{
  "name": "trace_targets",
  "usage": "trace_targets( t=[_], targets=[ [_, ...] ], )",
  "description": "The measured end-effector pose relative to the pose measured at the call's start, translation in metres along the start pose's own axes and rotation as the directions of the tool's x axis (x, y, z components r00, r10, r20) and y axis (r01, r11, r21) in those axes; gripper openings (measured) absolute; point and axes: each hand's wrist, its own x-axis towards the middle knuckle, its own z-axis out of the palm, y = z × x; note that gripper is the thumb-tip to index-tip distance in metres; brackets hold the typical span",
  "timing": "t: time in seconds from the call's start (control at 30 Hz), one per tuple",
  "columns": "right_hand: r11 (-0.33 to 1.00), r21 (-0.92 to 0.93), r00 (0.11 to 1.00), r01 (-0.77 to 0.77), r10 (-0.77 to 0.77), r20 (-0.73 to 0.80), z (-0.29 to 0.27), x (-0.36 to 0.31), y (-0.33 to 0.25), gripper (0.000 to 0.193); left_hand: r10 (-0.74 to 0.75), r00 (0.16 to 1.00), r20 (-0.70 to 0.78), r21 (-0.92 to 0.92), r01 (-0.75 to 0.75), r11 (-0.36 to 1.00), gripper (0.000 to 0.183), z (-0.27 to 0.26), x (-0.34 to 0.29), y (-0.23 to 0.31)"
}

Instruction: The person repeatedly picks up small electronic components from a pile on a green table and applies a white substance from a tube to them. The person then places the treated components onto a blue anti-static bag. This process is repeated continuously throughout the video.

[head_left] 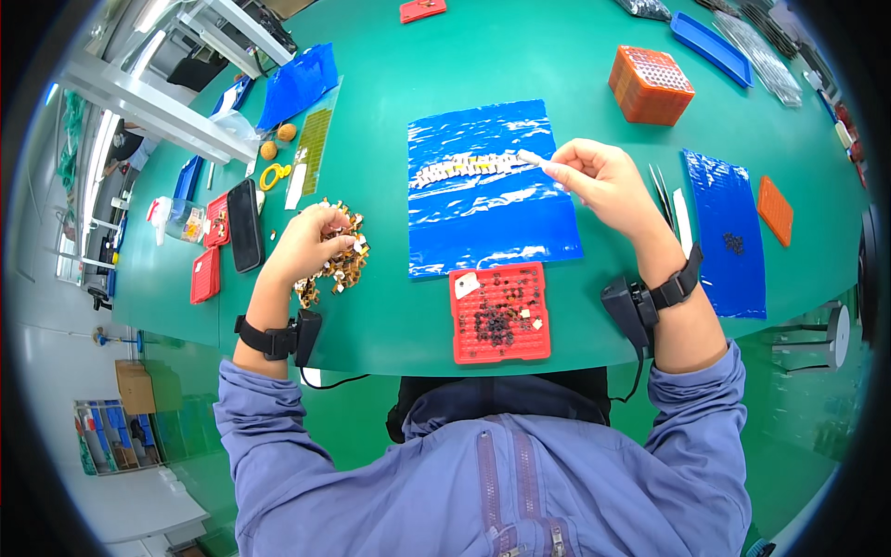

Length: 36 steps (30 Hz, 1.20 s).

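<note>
The left hand [311, 243] is resting on a pile of small brown and white parts [336, 260] on the green table [390, 306], its grip closing on a few of them. The right hand [603, 181] is pinching a small white piece [531, 158] at the end of a row of similar pieces [469, 169] lying across the blue sheet [492, 223]. A red tray [499, 314] is sitting just below that sheet.
</note>
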Motion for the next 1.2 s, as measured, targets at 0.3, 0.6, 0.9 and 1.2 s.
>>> trace_targets(
  t=[0.3, 0.6, 0.9, 1.2],
  targets=[
    [1.000, -0.011, 1.000, 0.014, -0.014, 0.001, -0.002, -0.001, 0.000, 0.022, -0.063, 0.994, -0.094, 0.043, 0.067, 0.997, 0.011, 0.012, 0.001, 0.024],
    [0.998, 0.017, 0.998, 0.053, -0.053, 0.026, 0.004, -0.003, 0.000, 0.017, -0.120, 0.974, -0.190, -0.171, 0.088, 0.981, 0.009, 0.002, -0.014, 0.021],
    [0.996, 0.001, 0.995, 0.092, -0.092, 0.049, 0.006, -0.006, -0.003, 0.015, -0.154, 0.977, -0.147, -0.389, 0.086, 0.917, 0.013, -0.010, -0.019, 0.026],
    [1.000, -0.018, 0.985, 0.013, -0.010, 0.172, 0.009, -0.015, -0.019, 0.012, 0.048, 0.999, 0.023, -0.459, -0.032, 0.888, 0.015, 0.030, -0.018, 0.086]
  ],
)
